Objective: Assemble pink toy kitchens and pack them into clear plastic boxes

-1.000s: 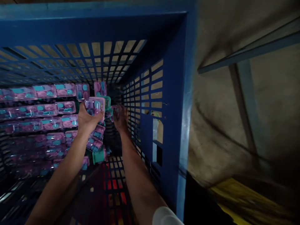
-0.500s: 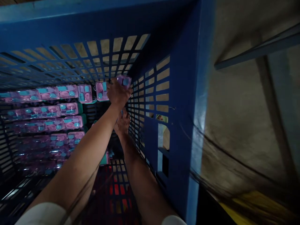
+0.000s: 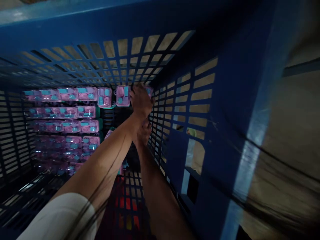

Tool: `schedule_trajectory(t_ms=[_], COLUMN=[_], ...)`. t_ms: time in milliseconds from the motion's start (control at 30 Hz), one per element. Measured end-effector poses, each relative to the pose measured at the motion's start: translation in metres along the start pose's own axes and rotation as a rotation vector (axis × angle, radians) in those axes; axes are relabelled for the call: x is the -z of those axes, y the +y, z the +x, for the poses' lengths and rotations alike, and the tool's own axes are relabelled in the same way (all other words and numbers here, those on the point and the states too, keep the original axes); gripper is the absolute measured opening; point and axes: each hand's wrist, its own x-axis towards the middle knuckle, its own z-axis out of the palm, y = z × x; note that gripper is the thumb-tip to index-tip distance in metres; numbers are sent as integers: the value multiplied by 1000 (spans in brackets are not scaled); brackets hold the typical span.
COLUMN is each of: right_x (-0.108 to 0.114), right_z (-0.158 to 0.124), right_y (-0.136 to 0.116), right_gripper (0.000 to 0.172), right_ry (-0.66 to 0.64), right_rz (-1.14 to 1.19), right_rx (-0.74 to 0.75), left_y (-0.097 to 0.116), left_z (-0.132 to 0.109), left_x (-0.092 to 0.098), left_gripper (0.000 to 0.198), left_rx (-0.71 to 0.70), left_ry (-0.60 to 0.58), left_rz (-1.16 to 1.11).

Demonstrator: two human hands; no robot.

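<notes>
Deep in a large blue plastic crate (image 3: 117,20), my left hand (image 3: 141,100) is closed on a small clear plastic box (image 3: 150,90) with pink contents, at the crate's far right corner. Most of that box is covered by the fingers. Just left of the hand stands a similar box (image 3: 123,95) with pink and blue pieces. Below it, close to the slotted right wall (image 3: 170,110), my right hand (image 3: 144,131) has its fingers curled. What lies in them is too dark and hidden to make out.
Rows of pink-and-blue clear boxes (image 3: 87,126) fill the crate's left part. A lone box (image 3: 109,133) sits partly behind my left forearm. Red shapes (image 3: 127,203) show through the slots at the near end. Dark strands hang across the right side.
The view has shifted, so the crate and its contents sit farther right in it. My left hand has lowered its box into the far right corner, beside the other box.
</notes>
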Motion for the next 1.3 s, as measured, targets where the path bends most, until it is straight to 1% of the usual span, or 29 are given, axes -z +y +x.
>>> schedule_trajectory(t_ms=[67, 100, 133, 167, 233, 300, 333, 400, 500, 567, 633, 700, 767, 800, 867, 933, 1033, 1133, 1167, 1233, 1300], right_x=[-2, -3, -4, -5, -7, -8, -9, -9, -8, -6, -5, -2, 2, 3, 7, 9, 8, 8, 11, 19, 29], right_z=[-1, -1, -1, 0, 2, 4, 4, 4, 1, 2, 11, 30, 56, 70, 92, 106, 112, 113, 112, 104, 82], right_y=[1, 2, 2, 3, 3, 3, 4, 6, 6, 3, -3, -12, -19, -21, -23, -22, -16, -9, -8, -9, -15], right_gripper=[47, 48, 49, 51, 55, 57, 57, 57, 59, 62, 67, 74, 82, 83, 77, 72, 77, 81, 82, 82, 78], right_ry=[18, 25, 32, 36, 37, 36, 35, 34, 14, 15, 75, 174, 235, 239, 203, 155, 125, 104, 97, 126, 211], right_rz=[5, 10, 16, 20, 18, 12, 9, 5, 17, 51, 114, 188, 245, 260, 266, 251, 228, 218, 217, 222, 248], right_rx=[24, 31, 31, 28, 22, 25, 31, 38, 59, 26, -50, -116, -146, -158, -155, -102, -22, -25, -27, -23, 1], left_y=[-8, -14, -22, -31, -49, -65, -71, -77, -78, -79, -84, -90, -97, -100, -104, -105, -106, -111, -115, -127, -146], left_z=[-10, -17, -23, -29, -38, -40, -38, -32, -22, -19, -18, -17, -15, -14, -12, -11, -6, 0, 0, -10, -35], left_x=[14, 21, 28, 33, 38, 34, 31, 23, 16, 15, 15, 15, 14, 13, 10, 5, -4, -6, -2, 14, 37], left_gripper=[72, 70, 68, 68, 68, 63, 60, 57, 56, 54, 56, 61, 64, 65, 64, 63, 65, 68, 68, 63, 51], left_rx=[-106, -116, -93, -36, 138, 276, 308, 328, 336, 323, 282, 224, 171, 155, 136, 123, 110, 95, 71, -7, -84], left_ry=[-4, -7, 5, 22, 45, 26, 11, -13, -7, 11, 31, 37, 27, 23, 23, 23, -7, -58, -65, -53, -11], left_rz=[49, 79, 103, 125, 143, 128, 111, 76, 36, -12, -86, -144, -171, -177, -193, -216, -226, -209, -204, -190, -157])
